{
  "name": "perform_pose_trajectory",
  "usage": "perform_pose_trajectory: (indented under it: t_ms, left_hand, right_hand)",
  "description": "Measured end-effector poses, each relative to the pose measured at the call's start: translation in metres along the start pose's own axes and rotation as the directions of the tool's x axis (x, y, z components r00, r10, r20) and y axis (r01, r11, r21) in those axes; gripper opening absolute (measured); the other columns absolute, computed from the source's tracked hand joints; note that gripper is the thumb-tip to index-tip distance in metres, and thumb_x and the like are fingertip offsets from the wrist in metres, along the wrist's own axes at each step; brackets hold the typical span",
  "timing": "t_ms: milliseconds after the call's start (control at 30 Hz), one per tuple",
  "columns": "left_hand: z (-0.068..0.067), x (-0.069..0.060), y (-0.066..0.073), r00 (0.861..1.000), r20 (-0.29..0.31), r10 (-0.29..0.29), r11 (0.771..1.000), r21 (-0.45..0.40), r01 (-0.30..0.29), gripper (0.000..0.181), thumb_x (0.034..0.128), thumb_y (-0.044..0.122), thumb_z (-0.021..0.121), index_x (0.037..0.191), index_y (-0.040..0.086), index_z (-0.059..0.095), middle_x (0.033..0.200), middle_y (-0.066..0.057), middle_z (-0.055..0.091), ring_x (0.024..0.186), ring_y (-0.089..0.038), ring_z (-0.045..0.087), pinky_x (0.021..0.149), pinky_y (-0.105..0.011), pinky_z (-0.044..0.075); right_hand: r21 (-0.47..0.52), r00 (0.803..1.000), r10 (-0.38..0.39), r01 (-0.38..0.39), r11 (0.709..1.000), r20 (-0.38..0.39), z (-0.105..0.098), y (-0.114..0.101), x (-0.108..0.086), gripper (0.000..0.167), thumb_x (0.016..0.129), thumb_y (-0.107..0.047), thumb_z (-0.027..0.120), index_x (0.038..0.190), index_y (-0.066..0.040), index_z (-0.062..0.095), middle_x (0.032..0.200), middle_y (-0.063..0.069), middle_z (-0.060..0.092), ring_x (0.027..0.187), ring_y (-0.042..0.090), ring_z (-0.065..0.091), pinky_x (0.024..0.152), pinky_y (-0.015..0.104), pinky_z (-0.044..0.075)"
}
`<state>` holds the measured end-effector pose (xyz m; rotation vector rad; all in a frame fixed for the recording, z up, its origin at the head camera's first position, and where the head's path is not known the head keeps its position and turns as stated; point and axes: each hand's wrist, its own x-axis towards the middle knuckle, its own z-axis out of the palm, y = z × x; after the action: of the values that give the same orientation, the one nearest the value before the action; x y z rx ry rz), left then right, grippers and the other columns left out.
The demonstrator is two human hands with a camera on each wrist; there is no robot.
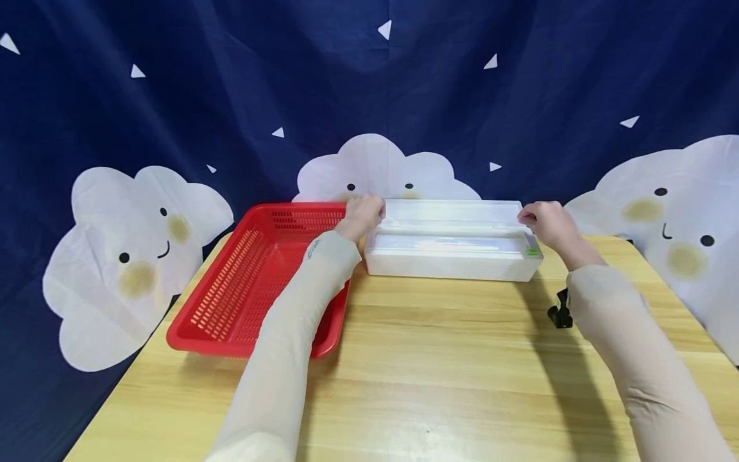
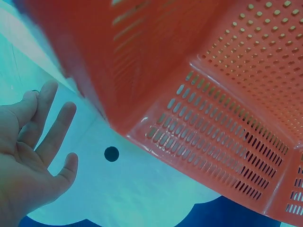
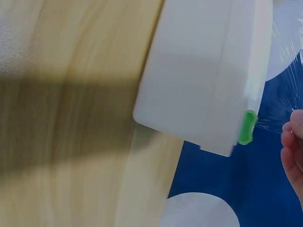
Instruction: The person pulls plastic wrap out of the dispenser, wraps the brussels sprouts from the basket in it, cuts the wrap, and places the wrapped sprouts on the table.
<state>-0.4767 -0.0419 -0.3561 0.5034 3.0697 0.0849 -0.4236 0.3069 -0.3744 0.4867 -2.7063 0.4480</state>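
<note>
A long white cling film dispenser box [image 1: 450,266] stands toward the back of the table, with a green slider [image 3: 247,127] at its right end. Clear cling film [image 3: 283,52] stretches up from it, creased toward my right hand [image 1: 551,221], whose thumb and fingertips pinch its corner. At the box's left back corner is my left hand [image 1: 361,217]. In the left wrist view its thumb and forefinger meet, seemingly on the film's other corner, while the other fingers spread loosely; the film there is hardly visible.
A red perforated plastic basket [image 1: 190,340] sits left of the box, under my left forearm. A small black object [image 1: 560,313] lies beside my right sleeve. Behind the wooden table [image 1: 439,385] hangs a dark blue curtain [image 1: 323,77] with white clouds.
</note>
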Motion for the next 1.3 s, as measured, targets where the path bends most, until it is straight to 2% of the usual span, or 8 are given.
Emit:
perform_pose_trajectory:
  t_ms: [133, 367, 467, 800, 967, 1133, 1300]
  left_hand:
    - [-0.006, -0.003, 0.0, 1.0, -0.014, 0.005, 1.0, 0.001, -0.005, 0.012, 0.0887, 0.01, 0.053, 0.092, 0.013, 0.064, 0.092, -0.003, 0.062, 0.09, -0.02, 0.053, 0.082, -0.038, 0.042]
    - [-0.014, -0.009, 0.001, 0.999, -0.049, 0.001, 1.0, -0.025, -0.002, 0.011, 0.0889, 0.01, 0.053, 0.091, 0.013, 0.063, 0.09, -0.002, 0.061, 0.089, -0.019, 0.052, 0.082, -0.038, 0.042]
    - [-0.018, -0.012, 0.002, 0.998, -0.063, -0.003, 1.0, -0.024, 0.001, 0.011, 0.0884, 0.009, 0.053, 0.089, 0.014, 0.063, 0.09, -0.001, 0.061, 0.089, -0.018, 0.052, 0.083, -0.039, 0.041]
    - [-0.036, -0.02, 0.006, 0.996, -0.079, -0.041, 0.999, -0.037, 0.038, 0.005, 0.089, 0.012, 0.055, 0.09, 0.013, 0.06, 0.09, -0.003, 0.061, 0.09, -0.019, 0.051, 0.088, -0.04, 0.037]
    - [-0.043, -0.018, 0.005, 0.995, -0.088, -0.048, 0.998, -0.054, 0.044, 0.007, 0.0895, 0.012, 0.055, 0.091, 0.013, 0.061, 0.092, -0.002, 0.061, 0.092, -0.019, 0.052, 0.087, -0.039, 0.038]
    - [-0.05, -0.017, 0.004, 0.991, -0.115, -0.062, 0.994, -0.094, 0.051, 0.008, 0.0906, 0.014, 0.054, 0.093, 0.013, 0.062, 0.091, -0.001, 0.061, 0.093, -0.019, 0.051, 0.089, -0.039, 0.034]
    - [-0.06, -0.016, 0.005, 0.985, -0.163, -0.063, 0.994, -0.096, 0.047, 0.01, 0.0913, 0.015, 0.053, 0.093, 0.013, 0.062, 0.088, -0.001, 0.061, 0.094, -0.018, 0.051, 0.091, -0.04, 0.029]
  right_hand:
    - [0.001, 1.0, 0.01, -0.01, 1.0, 0.003, -0.006, -0.002, 0.003, 0.008, 0.08, 0.011, 0.057, 0.079, 0.008, 0.065, 0.082, 0.024, 0.064, 0.073, 0.035, 0.058, 0.071, 0.049, 0.047]
    - [0.018, 0.994, 0.096, -0.097, 0.995, 0.048, -0.018, -0.009, 0.004, 0.013, 0.085, 0.009, 0.052, 0.089, 0.011, 0.064, 0.092, 0.028, 0.062, 0.08, 0.037, 0.056, 0.076, 0.05, 0.046]
    - [0.007, 0.993, 0.11, -0.111, 0.994, 0.047, -0.023, -0.01, 0.004, 0.013, 0.085, 0.008, 0.052, 0.09, 0.01, 0.064, 0.094, 0.028, 0.062, 0.082, 0.038, 0.056, 0.076, 0.051, 0.045]
    - [-0.007, 0.998, 0.054, -0.055, 0.998, -0.032, -0.045, -0.017, 0.006, 0.013, 0.084, 0.008, 0.053, 0.087, 0.008, 0.065, 0.091, 0.027, 0.062, 0.081, 0.04, 0.057, 0.074, 0.053, 0.044]
    - [-0.022, 0.998, 0.031, -0.032, 0.999, -0.06, -0.053, -0.019, 0.01, 0.012, 0.084, 0.008, 0.053, 0.086, 0.008, 0.065, 0.089, 0.027, 0.062, 0.081, 0.042, 0.057, 0.075, 0.053, 0.043]
    - [-0.039, 0.998, 0.043, -0.045, 0.998, -0.052, -0.063, -0.022, 0.015, 0.013, 0.086, 0.006, 0.052, 0.09, 0.009, 0.064, 0.093, 0.029, 0.061, 0.085, 0.043, 0.056, 0.077, 0.054, 0.043]
    - [-0.045, 0.997, 0.058, -0.06, 0.997, -0.044, -0.075, -0.024, 0.02, 0.015, 0.088, 0.005, 0.05, 0.094, 0.01, 0.063, 0.097, 0.03, 0.06, 0.088, 0.043, 0.055, 0.08, 0.054, 0.043]
